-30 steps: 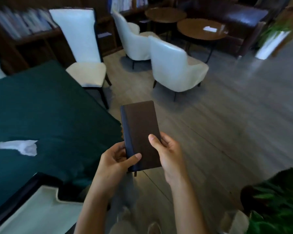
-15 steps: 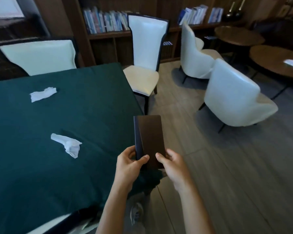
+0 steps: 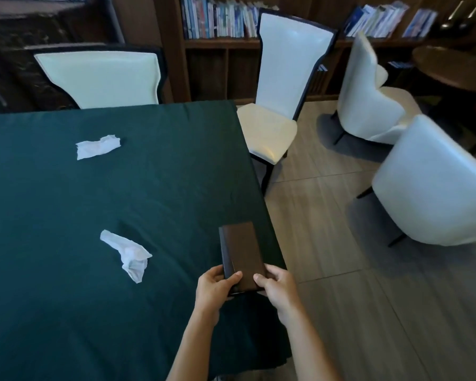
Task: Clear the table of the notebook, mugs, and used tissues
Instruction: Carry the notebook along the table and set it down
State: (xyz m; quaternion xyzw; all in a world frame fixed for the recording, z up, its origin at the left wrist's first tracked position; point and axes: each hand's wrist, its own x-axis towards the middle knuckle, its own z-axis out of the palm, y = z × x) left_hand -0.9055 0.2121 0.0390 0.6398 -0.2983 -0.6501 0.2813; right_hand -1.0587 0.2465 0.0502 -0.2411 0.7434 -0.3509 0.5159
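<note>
Both hands hold the closed notebook (image 3: 242, 257) at its near end, over the counter's (image 3: 162, 188) edge at about 5 o'clock: the left hand (image 3: 213, 288) wraps its left side, the right hand (image 3: 278, 288) its right, each grip closed on the cover. Two used tissues lie on the green cloth, one tissue (image 3: 129, 255) at 7 o'clock, the other tissue (image 3: 96, 147) at 11 o'clock. No mugs show, so the tissues appear to be what remains.

4 white chairs (image 3: 280, 78) around green-clothed table (image 3: 162, 174), bookshelf (image 3: 220, 20) at back wall, round wooden side table (image 3: 456, 67) far right.
</note>
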